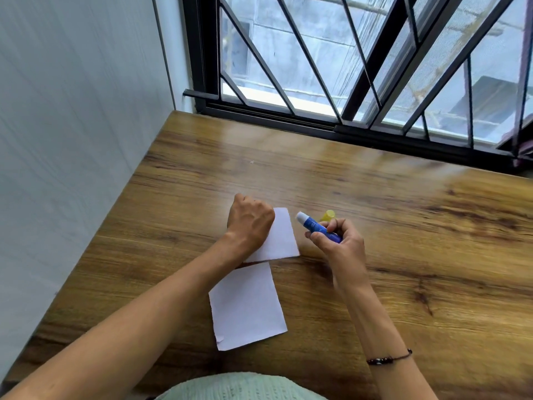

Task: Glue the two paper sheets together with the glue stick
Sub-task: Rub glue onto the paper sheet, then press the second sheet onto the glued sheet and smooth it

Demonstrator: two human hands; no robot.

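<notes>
Two small white paper sheets lie on the wooden table (375,226). The far sheet (281,238) is partly under my left hand (249,220), whose curled fingers press on its left part. The near sheet (246,306) lies flat just below it, touched by neither hand. My right hand (339,241) holds the blue glue stick (317,226) uncapped, with its white tip pointing up and left just right of the far sheet's upper edge. The yellow cap (328,215) stands on the table behind the stick.
A white wall (72,140) borders the table on the left. A black-framed window with metal bars (346,67) runs along the far edge. A beaded bracelet (388,357) sits on my right wrist.
</notes>
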